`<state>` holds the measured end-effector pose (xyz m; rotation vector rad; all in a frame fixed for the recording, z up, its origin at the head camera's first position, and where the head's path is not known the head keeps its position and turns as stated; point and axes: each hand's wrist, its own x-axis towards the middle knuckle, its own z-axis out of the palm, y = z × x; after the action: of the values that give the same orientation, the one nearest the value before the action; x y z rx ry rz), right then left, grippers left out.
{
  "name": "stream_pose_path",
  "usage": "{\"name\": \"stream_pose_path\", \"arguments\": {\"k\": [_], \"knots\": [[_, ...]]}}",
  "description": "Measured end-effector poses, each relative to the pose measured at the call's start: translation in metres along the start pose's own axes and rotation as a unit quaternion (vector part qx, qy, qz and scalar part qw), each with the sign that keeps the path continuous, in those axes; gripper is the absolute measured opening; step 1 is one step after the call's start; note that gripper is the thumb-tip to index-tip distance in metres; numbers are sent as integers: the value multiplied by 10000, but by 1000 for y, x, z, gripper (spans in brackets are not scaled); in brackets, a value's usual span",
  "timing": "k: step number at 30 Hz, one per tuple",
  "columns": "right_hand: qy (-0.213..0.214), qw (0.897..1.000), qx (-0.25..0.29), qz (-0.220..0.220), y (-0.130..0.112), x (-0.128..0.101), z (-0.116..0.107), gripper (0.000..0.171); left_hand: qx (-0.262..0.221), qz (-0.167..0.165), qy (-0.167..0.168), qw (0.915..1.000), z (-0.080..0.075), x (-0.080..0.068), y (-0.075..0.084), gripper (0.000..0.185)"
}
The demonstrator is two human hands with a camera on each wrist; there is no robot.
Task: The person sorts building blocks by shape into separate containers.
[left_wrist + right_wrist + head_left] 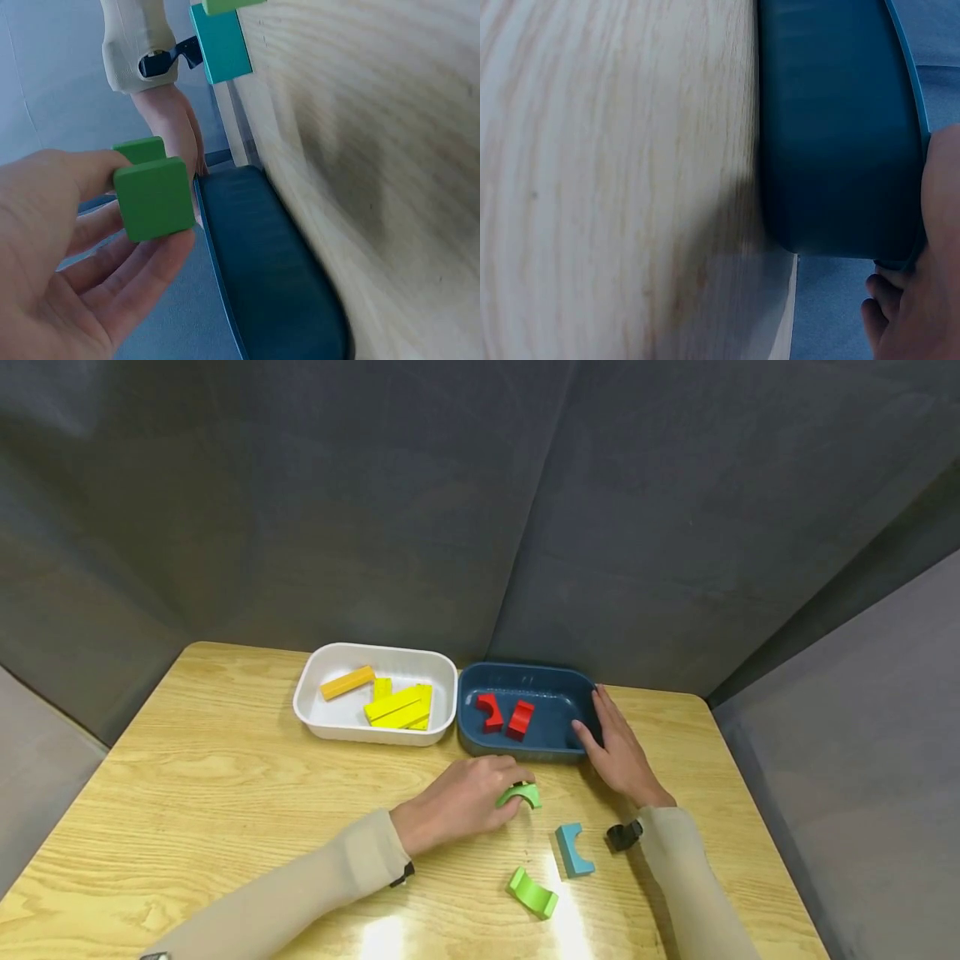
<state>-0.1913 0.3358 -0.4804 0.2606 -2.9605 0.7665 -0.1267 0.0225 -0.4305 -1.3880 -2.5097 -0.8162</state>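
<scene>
My left hand [468, 797] pinches a light green arch block [531, 793] between thumb and fingers, in front of the dark blue bin. In the left wrist view the green arch block [154, 199] shows its end faces, raised above the table. My right hand [622, 756] holds the right end of the dark blue bin [525, 755], thumb over the rim and fingers along the outer side. Inside that bin lie two red arch blocks, one red block [491, 713] left of the other red block [521, 720].
A white bin [375, 734] with yellow sticks [397, 706] and an orange stick [347, 682] stands left against the blue bin. On the table near me lie a blue arch block [573, 852] and another green arch block [532, 893]. Grey curtains border the table.
</scene>
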Motion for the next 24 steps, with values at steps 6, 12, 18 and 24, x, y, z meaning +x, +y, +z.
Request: {"name": "stream_pose_path", "arguments": {"k": [6, 12, 18, 24], "knots": [[-43, 10000, -1, 17, 0, 0, 0, 83, 51, 43, 210, 9998, -5, 8, -8, 23], [-48, 10000, 2, 41, -1, 0, 0, 83, 107, -17, 326, 9994, -14, 18, -15, 21], [-19, 10000, 20, 12, -2, -1, -1, 83, 298, -183, 437, 9984, -26, 33, -24, 22], [-19, 10000, 25, -15, -2, -1, 0, 83, 431, -278, 534, 9973, -33, 46, -33, 22]]}}
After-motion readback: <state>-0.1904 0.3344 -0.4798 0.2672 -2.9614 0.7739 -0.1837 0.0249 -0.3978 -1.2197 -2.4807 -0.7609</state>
